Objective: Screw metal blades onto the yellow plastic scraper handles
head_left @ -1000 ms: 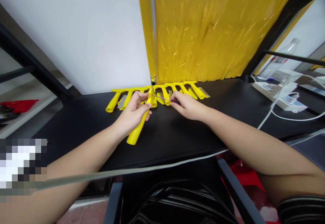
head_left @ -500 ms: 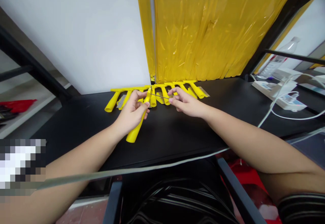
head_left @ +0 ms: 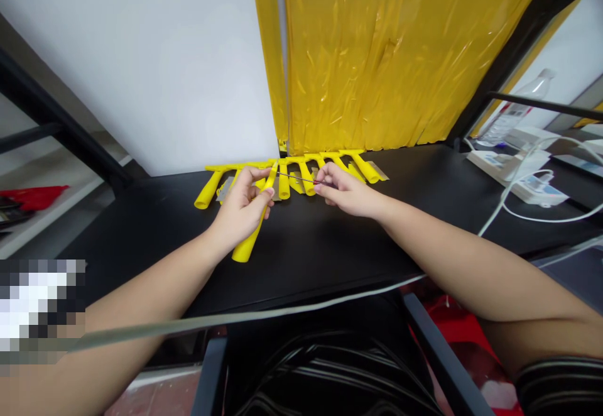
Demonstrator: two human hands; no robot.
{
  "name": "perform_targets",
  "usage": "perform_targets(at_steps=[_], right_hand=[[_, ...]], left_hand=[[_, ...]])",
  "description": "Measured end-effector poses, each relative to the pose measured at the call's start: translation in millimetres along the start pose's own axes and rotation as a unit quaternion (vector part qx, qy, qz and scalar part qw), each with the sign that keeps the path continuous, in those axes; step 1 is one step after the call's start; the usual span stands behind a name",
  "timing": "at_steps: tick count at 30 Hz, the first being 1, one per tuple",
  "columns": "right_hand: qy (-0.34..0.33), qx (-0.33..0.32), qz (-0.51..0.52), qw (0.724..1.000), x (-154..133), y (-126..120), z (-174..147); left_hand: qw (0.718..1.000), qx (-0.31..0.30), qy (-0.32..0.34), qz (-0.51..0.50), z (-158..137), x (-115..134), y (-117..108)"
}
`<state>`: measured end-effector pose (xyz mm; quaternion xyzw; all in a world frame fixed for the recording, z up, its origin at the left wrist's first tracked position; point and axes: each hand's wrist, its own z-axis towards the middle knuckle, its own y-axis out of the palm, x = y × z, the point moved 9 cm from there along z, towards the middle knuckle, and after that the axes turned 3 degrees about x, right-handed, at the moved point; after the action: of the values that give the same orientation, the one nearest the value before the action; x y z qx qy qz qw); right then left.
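Observation:
My left hand (head_left: 248, 207) is wrapped around a yellow scraper-like tool (head_left: 249, 244), its hollow round handle slanting down toward me. From the right, my right hand (head_left: 347, 188) grips a thin screwdriver (head_left: 296, 178). The metal shaft points left, and its tip is at the upper part of the held tool; whether it sits in a screw is too small to tell. Behind both hands lies a row of similar yellow tools (head_left: 207, 191), handles toward me, along the back of the black table (head_left: 301, 240). Flat grey blades (head_left: 377, 171) show beside some of them.
A white panel (head_left: 179, 64) and yellow plastic sheeting (head_left: 377, 58) rise behind the table. On the right are a power strip (head_left: 518, 177), looping white cables (head_left: 500, 205) and a clear bottle (head_left: 516, 111). A pale cord (head_left: 301, 308) runs across the table's front edge.
The held yellow tool has turned slightly in my left hand, and that hand has shifted a little left. My right hand still holds the screwdriver, nearly in place.

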<state>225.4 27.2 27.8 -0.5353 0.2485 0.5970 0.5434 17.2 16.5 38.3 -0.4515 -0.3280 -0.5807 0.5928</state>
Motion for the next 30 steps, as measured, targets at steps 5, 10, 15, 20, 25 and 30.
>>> perform_targets(at_steps=[5,10,15,20,25,30], right_hand=[[0.034,0.008,-0.047,0.998,5.1,-1.6,1.3],[-0.034,0.015,-0.036,0.999,-10.2,-4.5,-2.7],[-0.011,0.048,-0.119,0.992,-5.0,-9.9,0.1],[-0.001,0.034,-0.082,0.996,-3.7,-5.3,0.8],[-0.066,0.071,-0.14,0.985,-17.9,-15.0,-2.1],[-0.028,0.058,-0.179,0.982,-10.6,-12.8,1.4]], left_hand=[[1.0,0.0,-0.013,-0.006,-0.1,-5.1,-0.6],[1.0,0.003,0.0,-0.005,0.6,-0.1,-0.7],[1.0,0.009,-0.007,-0.014,1.0,1.0,-1.6],[1.0,0.007,-0.023,-0.014,1.3,-2.7,0.1],[1.0,0.022,-0.018,-0.013,2.4,0.8,-1.6],[1.0,0.009,0.001,0.003,1.1,3.4,0.3]])
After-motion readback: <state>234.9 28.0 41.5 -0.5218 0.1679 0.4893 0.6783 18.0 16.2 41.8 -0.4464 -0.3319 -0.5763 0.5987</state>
